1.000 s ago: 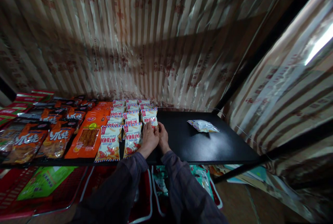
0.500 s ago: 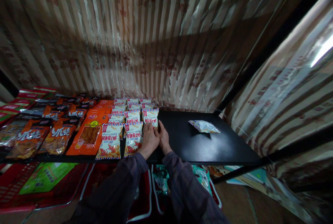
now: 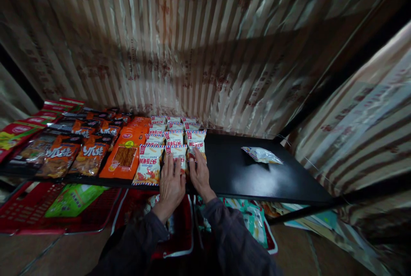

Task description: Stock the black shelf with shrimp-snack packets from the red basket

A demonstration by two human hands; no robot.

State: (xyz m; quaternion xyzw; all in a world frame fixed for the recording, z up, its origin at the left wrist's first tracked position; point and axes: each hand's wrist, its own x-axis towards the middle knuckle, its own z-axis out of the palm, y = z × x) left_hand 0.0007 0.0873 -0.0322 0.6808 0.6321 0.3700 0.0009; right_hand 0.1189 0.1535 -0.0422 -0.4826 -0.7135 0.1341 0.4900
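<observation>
White snack bags with red print (image 3: pixel 149 162) stand in three columns on the black shelf (image 3: pixel 224 177). My left hand (image 3: pixel 171 184) lies with fingers stretched over the front bag of the middle column (image 3: pixel 176 152). Beside it, my right hand (image 3: pixel 199 173) rests its extended fingers on the front bag of the right column (image 3: pixel 196 140). Neither hand is wrapped round a bag. A single white bag (image 3: pixel 262 155) lies by itself on the right part of the shelf.
Orange packets (image 3: pixel 125 154), black-and-orange bags (image 3: pixel 89 156) and red-green bags (image 3: pixel 19 132) fill the shelf's left side. Red baskets (image 3: pixel 105 216) stand below the front edge. A dark post (image 3: pixel 321 85) slants at the right, before a striped sheet (image 3: pixel 199 53).
My left hand has moved left onto the middle column's front bag, its fingers more spread. My right hand now rests on the right column's front bag. The view has shifted slightly.
</observation>
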